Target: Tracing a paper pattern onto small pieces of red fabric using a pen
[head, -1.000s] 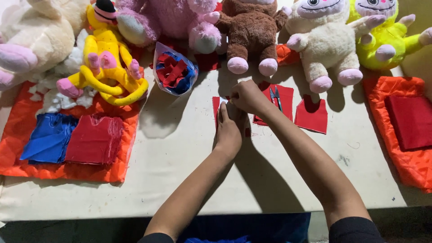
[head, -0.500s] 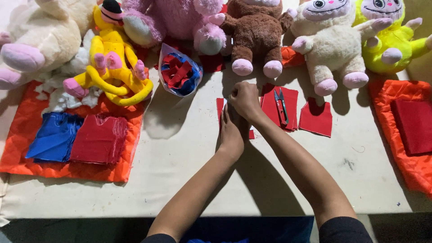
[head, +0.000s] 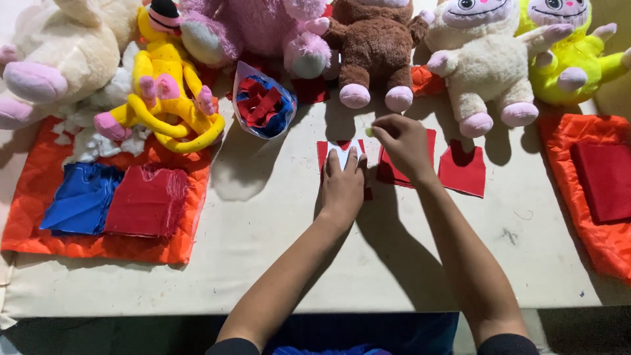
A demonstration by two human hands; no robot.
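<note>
Slippage looks like the chief risk here: the small white template piece [head: 344, 156] lies on the red felt square [head: 327, 148] at the middle of the pale worktable [head: 263, 263], pinned only by the flat, spread fingers of the left hand [head: 342, 187], so any easing of that pressure could let it skew against the felt beneath. The left hand grips nothing; it presses palm-down, fingers extended, with the white piece showing between two fingertips. The right hand [head: 404, 144] is curled just beside it, thumb and forefinger pinched on a tiny pale yellowish bit [head: 369, 132] whose nature I cannot tell; being so small, it could easily be dropped or lost among the cloth. The felt is thin, flat and bright red, its far corners peeking out on either side of the left fingers. More red felt squares [head: 462, 169] lie close to the right, partly under the right wrist, and a sweep of that forearm could shift them. Behind stand a brown plush bear [head: 376, 46], a cream plush creature [head: 483, 59] and a clear bag of red and blue scraps [head: 263, 105]; to the left, stacks of blue and red fabric [head: 115, 200] rest on an orange quilted mat [head: 39, 197].
</note>
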